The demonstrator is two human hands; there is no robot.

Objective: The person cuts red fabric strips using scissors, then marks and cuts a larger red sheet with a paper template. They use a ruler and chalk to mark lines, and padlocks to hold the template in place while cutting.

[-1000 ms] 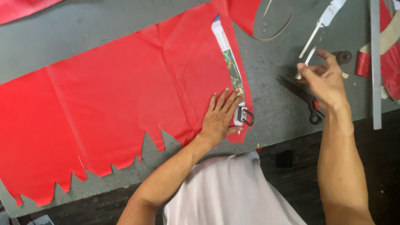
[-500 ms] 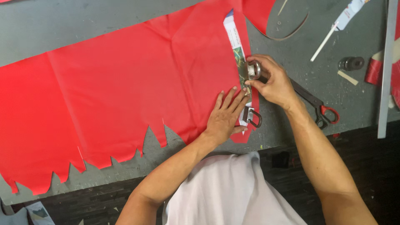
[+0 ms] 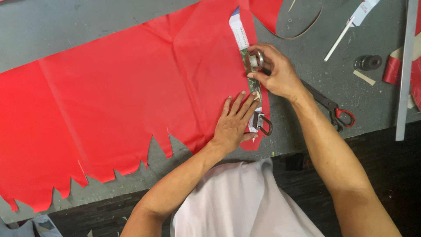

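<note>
Smooth red sheet (image 3: 131, 87), shiny metal ring (image 3: 255, 58), matt grey tabletop (image 3: 66, 26)

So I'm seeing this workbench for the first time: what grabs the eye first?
The big red sheet with its jagged lower edge, spread over the grey table. At its right edge the left hand lies flat, while the right hand holds a round metal piece on a patterned strip. Red-handled scissors lie to the right.
</note>
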